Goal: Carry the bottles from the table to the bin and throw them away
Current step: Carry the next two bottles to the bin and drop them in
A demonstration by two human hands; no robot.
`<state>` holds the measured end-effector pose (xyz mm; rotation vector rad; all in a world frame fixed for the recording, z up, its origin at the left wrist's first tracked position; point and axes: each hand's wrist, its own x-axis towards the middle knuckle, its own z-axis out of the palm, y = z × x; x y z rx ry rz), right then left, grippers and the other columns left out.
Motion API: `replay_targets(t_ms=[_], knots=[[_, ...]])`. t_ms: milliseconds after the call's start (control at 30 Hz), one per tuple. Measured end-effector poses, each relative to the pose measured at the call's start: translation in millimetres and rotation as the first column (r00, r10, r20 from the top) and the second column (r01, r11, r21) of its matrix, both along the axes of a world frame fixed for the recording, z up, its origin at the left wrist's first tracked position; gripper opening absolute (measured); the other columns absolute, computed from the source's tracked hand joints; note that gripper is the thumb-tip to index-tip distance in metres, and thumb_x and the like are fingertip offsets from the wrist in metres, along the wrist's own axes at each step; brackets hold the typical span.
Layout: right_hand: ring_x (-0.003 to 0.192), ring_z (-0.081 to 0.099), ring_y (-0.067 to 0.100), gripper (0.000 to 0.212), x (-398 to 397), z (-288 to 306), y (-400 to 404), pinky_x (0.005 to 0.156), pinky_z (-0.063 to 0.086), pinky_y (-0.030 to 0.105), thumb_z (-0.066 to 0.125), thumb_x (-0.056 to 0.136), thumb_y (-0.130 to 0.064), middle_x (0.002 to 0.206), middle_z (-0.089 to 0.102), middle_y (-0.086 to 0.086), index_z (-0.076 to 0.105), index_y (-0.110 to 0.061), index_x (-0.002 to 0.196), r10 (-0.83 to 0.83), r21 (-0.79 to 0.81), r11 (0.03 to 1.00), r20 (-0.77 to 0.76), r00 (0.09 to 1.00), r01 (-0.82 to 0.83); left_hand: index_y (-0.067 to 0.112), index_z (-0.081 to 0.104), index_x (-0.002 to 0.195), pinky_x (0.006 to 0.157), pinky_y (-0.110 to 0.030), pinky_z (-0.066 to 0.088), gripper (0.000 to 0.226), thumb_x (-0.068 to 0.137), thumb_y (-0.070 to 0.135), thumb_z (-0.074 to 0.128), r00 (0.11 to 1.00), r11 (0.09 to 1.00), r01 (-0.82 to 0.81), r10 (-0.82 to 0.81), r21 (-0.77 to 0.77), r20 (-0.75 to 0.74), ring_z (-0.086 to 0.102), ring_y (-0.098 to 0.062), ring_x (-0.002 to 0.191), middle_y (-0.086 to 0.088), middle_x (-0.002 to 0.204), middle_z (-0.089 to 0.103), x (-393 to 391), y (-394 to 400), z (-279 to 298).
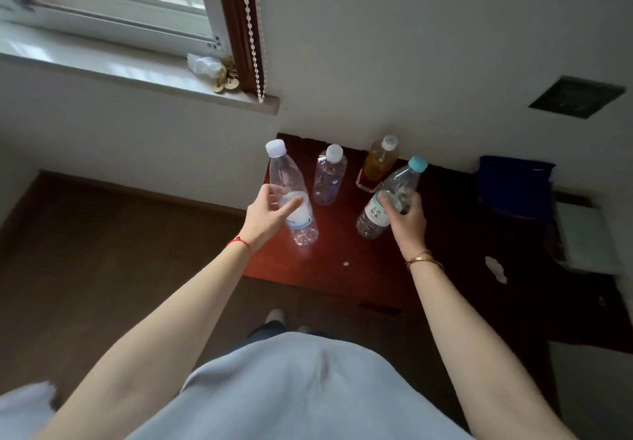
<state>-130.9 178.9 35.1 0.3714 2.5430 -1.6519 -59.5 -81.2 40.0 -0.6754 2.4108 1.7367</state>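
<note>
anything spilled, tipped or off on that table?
No spill visible. The teal-capped bottle leans only because the right hand grips it. Odd bits: a crumpled white scrap and a small white speck lie loose on the table.

Almost no text can be read here. The one label with visible writing is on the teal-capped bottle [394,196], which stands to the right of the amber bottle [378,163]. Its white label carries two large dark characters, written one above the other in a brush style; they look Chinese, but they are too small and tilted to read with certainty. Smaller print below them is only a blur.

The white-capped bottle [289,193], far to the left of the amber bottle, has a white label with a blue band at its lower edge; any writing on it cannot be made out. The other bottles show no readable label.
</note>
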Motion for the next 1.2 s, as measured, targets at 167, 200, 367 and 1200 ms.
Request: replay_targets(t_ms=[167,200,367,1200], knots=[[0.081,0.068,0.008,0.032,55.9,-3.5,-5.8,0.061,0.051,0.017,0.065,0.084,-0.046,0.096,0.067,-0.004,0.058,-0.023,0.105,0.096,-0.129,0.988,0.073,0.993,-0.086,0.022,0.057,0.113,0.079,-0.022,0.041,0.047,0.086,0.061,0.054,0.992,0.991,-0.125,0.124,0.038,0.025,0.059,-0.014,0.107,0.003,0.114,0.064,49.4,-21.8,-0.4],[0.079,0.069,0.009,0.033,68.5,-10.9,-7.7,0.061,0.051,0.018,0.065,0.084,-0.047,0.096,0.068,-0.002,0.059,-0.022,0.105,0.125,-0.140,0.984,0.115,0.985,-0.109,0.023,0.057,0.114,0.080,-0.022,0.040,0.049,0.086,0.062,0.051,0.991,0.991,-0.130,0.128,0.036,0.049,0.059,-0.014,0.109,0.005,0.114,0.063,63.9,-25.3,-4.9],[0.079,0.071,0.017,0.044,128.6,-50.0,-26.0,0.068,0.059,0.031,0.064,0.080,-0.055,0.095,0.071,0.006,0.061,-0.019,0.106,0.335,-0.153,0.942,0.371,0.866,-0.299,0.016,0.054,0.118,0.073,-0.022,0.044,0.056,0.088,0.063,0.046,0.920,0.958,-0.279,0.250,0.058,0.303,0.061,-0.018,0.103,-0.004,0.115,0.061,152.8,-34.9,-37.1],[0.098,0.064,0.018,0.053,189.2,-66.9,-480.5,0.083,0.050,0.030,0.058,0.082,-0.058,0.111,0.062,0.002,0.051,-0.019,0.117,0.866,-0.103,0.278,0.457,0.203,-0.955,0.021,0.065,0.096,0.093,-0.046,0.055,0.070,0.063,0.081,0.052,0.121,0.080,-0.991,0.865,0.104,0.486,0.070,-0.029,0.094,-0.011,0.103,0.072,454.7,-271.3,-54.1]])
